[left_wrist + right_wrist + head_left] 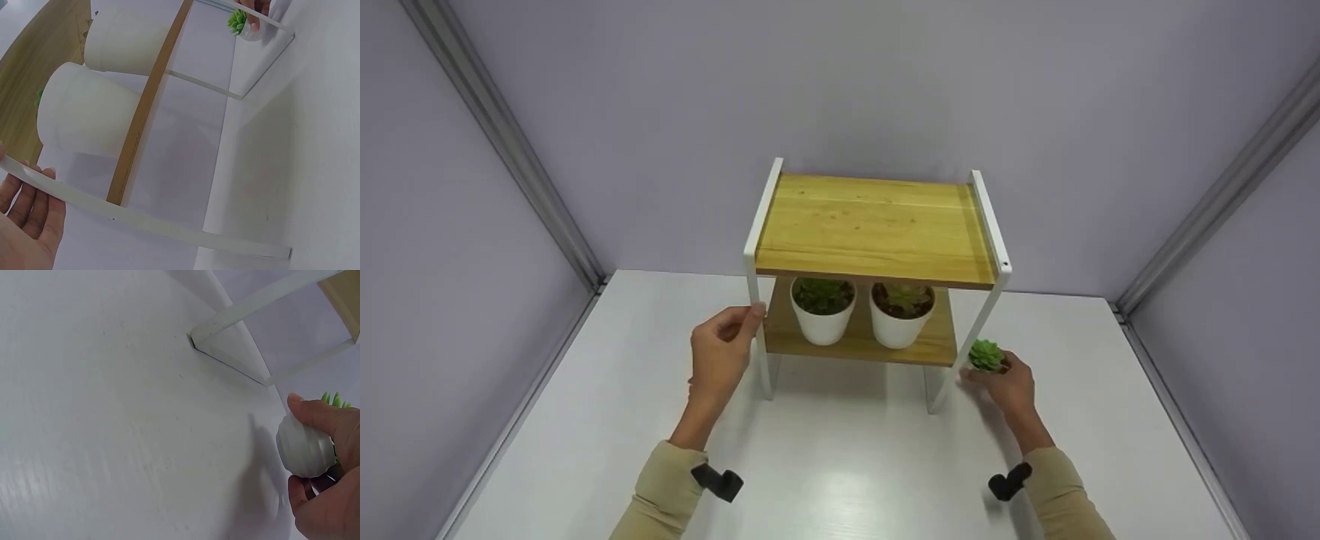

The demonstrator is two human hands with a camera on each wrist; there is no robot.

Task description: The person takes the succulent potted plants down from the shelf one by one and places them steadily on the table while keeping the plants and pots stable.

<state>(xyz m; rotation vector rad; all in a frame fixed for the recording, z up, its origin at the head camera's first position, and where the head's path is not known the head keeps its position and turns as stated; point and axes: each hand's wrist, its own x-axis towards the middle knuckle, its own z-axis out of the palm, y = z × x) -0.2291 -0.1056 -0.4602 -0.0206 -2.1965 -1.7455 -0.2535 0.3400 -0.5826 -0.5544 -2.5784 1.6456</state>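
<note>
A two-tier shelf (877,232) with wooden boards and white metal side frames stands near the back wall. My left hand (721,352) grips its left front post between thumb and fingers; the left wrist view shows the fingers (38,208) behind the white bar. Beyond the right front post, my right hand (1006,384) holds a small potted succulent (985,354). Its ribbed white pot (305,447) sits between thumb and fingers, above the table in the right wrist view. Two larger white pots with plants, one left (823,319) and one right (898,322), rest on the lower board.
The white table (840,457) carries the shelf, its legs standing on the surface. A pale back wall (877,82) rises close behind it. Grey metal corner rails (521,157) run up at both sides.
</note>
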